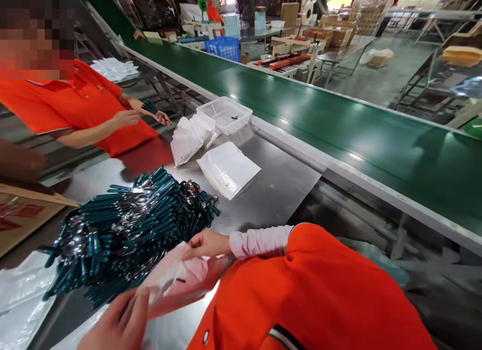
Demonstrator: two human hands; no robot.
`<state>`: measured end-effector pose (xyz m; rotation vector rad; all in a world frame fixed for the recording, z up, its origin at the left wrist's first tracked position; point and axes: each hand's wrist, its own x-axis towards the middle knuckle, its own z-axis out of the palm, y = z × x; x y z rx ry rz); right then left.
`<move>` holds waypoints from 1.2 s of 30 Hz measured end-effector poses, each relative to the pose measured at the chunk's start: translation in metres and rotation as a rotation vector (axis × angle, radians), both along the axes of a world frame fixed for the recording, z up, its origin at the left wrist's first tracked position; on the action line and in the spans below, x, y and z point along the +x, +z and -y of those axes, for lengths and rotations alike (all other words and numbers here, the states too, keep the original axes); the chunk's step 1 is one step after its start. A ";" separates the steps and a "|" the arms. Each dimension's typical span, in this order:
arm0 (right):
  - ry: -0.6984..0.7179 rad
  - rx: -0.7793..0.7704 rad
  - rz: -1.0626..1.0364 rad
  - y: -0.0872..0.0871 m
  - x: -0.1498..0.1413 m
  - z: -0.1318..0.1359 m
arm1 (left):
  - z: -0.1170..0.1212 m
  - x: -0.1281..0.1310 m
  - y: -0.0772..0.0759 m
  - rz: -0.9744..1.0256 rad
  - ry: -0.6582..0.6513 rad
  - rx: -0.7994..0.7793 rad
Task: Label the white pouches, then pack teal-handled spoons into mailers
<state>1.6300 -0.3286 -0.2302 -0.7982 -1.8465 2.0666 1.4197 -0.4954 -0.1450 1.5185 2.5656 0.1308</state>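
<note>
My left hand (pixel 120 320) and my right hand (pixel 209 243) hold a thin translucent plastic bag (pixel 173 279) between them. Fingers of both are closed on its edges, the left at the near end and the right at the far end. The film looks pinkish and has a small dark mark; whether anything is inside, I cannot tell. Just beyond the bag lies a big heap of spoons (pixel 131 224) with dark teal handles and shiny metal heads. White plastic bags (pixel 24 289) lie at the lower left.
A metal table (pixel 278 164) carries white packets (pixel 228 170) and a white perforated basket (pixel 226 114). Along it runs a green conveyor belt (pixel 301 109). A co-worker in orange (pixel 101 104) holds several teal-handled pieces (pixel 149 106). A cardboard box (pixel 30 214) stands left.
</note>
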 end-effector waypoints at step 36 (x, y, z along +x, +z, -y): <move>-0.003 0.096 -0.133 -0.051 -0.024 0.010 | 0.024 0.017 -0.050 0.925 0.399 0.644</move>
